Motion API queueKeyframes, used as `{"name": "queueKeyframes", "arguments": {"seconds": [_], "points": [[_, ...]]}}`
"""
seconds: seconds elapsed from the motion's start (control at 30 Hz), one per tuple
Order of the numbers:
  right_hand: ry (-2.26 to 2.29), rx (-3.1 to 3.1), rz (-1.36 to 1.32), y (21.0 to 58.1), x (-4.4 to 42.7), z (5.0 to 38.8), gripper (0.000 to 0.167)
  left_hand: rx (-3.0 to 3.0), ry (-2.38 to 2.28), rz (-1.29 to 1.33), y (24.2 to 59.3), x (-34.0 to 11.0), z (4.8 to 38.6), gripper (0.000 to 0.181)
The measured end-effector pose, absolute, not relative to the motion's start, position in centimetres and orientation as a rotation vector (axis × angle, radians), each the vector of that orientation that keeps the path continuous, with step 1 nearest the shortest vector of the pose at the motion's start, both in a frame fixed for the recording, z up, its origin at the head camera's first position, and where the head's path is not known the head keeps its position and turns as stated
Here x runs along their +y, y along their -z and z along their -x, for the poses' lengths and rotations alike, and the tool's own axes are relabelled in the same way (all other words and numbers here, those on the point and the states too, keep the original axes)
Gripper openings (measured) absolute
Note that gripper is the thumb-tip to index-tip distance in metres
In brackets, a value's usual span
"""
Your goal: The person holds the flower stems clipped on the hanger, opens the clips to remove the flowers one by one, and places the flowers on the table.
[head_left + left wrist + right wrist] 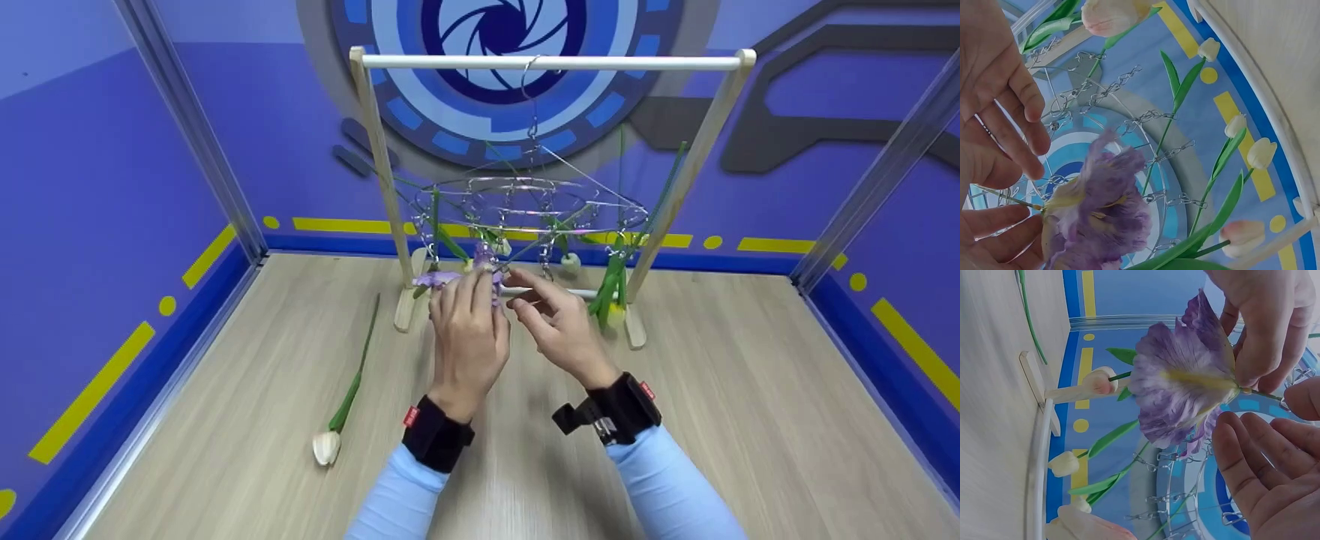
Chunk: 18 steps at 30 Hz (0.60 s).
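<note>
My left hand (469, 337) pinches a purple iris (1185, 382) at the base of its bloom, where the thin green stem begins. The bloom hangs below a round metal clip hanger (525, 225). My right hand (559, 322) is beside it, its fingers loosely bent near the stem and holding nothing. In the left wrist view, the left fingers (1010, 239) touch the flower's base, with the right palm above them. Small metal clips (1300, 377) dangle close to the right thumb. Whether a clip holds the iris stem, I cannot tell.
A wooden stand with a white top bar (450, 63) carries the hanger by its hook. Several tulips, among them a white one (571, 262), hang upside down from it. A loose white tulip (327, 448) lies on the table at the left. Blue panels (97, 187) enclose the table.
</note>
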State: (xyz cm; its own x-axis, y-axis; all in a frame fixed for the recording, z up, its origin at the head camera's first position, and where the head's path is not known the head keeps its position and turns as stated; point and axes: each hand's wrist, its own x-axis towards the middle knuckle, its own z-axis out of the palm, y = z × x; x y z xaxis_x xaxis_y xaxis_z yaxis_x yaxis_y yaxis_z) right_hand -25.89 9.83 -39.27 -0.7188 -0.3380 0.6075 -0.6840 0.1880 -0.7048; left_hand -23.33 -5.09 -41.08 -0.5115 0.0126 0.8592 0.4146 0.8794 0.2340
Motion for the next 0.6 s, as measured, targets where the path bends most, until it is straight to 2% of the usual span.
{"name": "queueKeyframes", "arguments": {"seconds": [0.6], "points": [[-1.687,-2.028,-0.963,38.72,9.96,25.35,0.037,-2.063,0.854,0.320,41.77,-4.72,23.00,0.024]]}}
